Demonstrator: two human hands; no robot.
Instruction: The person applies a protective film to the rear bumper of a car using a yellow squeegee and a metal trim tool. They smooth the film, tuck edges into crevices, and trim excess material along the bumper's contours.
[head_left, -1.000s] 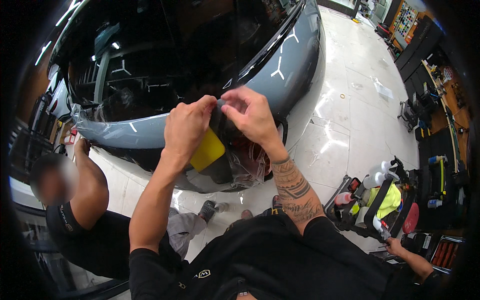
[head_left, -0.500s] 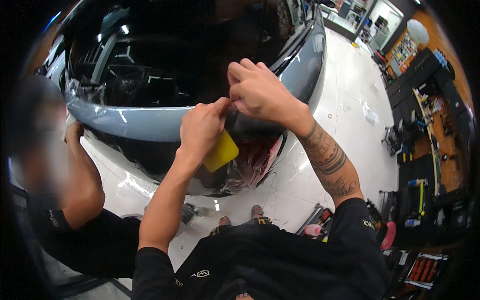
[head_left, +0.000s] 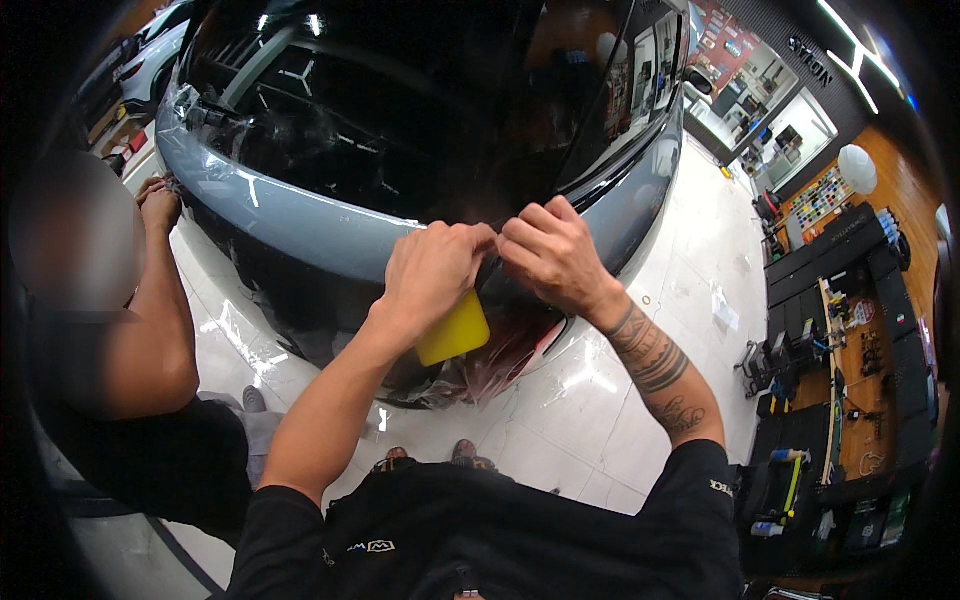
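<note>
Below the left hand [head_left: 435, 262] juts a yellow card [head_left: 456, 332].

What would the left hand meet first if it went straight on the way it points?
The left hand would probably meet the right hand first; the two are very close together, though depth leaves it unclear whether they touch.

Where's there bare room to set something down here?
Mostly bare: the white floor between the car and the black workbench, though a pale sheet lies there. Crowded: the car's near corner, with the left hand, right hand, yellow card and clear film; a co-worker fills the left side.
</note>
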